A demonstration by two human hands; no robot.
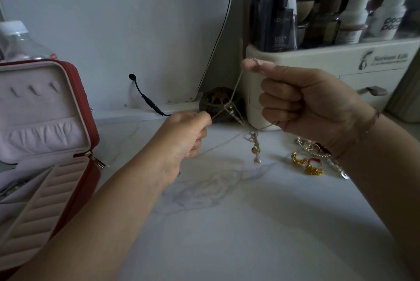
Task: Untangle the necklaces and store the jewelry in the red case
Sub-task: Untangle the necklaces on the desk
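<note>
Necklace chain (236,85), thin, pale and tangled, stretches above the white marble desk (227,235): the left hand (186,137) pinches one strand with its fingers (200,119) clamped on it, and the right hand (306,103), held higher, pinches another strand between thumb and forefinger, a knot sitting between the two hands. A small gold-and-pearl charm (255,151) dangles from it just over the desk, with gold hoop earrings (306,164) and a silver beaded chain (309,144) lying near the right wrist. The red zip jewellery case (88,121) stands open at the left, well apart from the chain.
</note>
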